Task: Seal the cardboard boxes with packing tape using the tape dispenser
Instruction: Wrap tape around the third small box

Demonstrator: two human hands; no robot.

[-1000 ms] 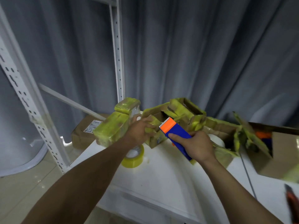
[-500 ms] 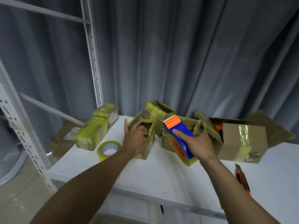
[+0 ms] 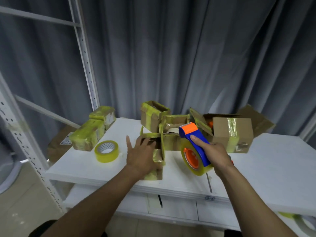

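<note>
At table (image 3: 82,170) edge, left grip (image 3: 142,156) flat on open box (image 3: 158,157), right grip (image 3: 217,153) around tape dispenser (image 3: 193,139).

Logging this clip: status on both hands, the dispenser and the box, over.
Left grip flat on open box, fingers straight. Right grip holds tape dispenser right of it. Box flaps up, unsealed. Spare tape roll lies clear to the left.

Bare left hand (image 3: 142,157), right hand (image 3: 218,153), forearms (image 3: 95,199)
</note>
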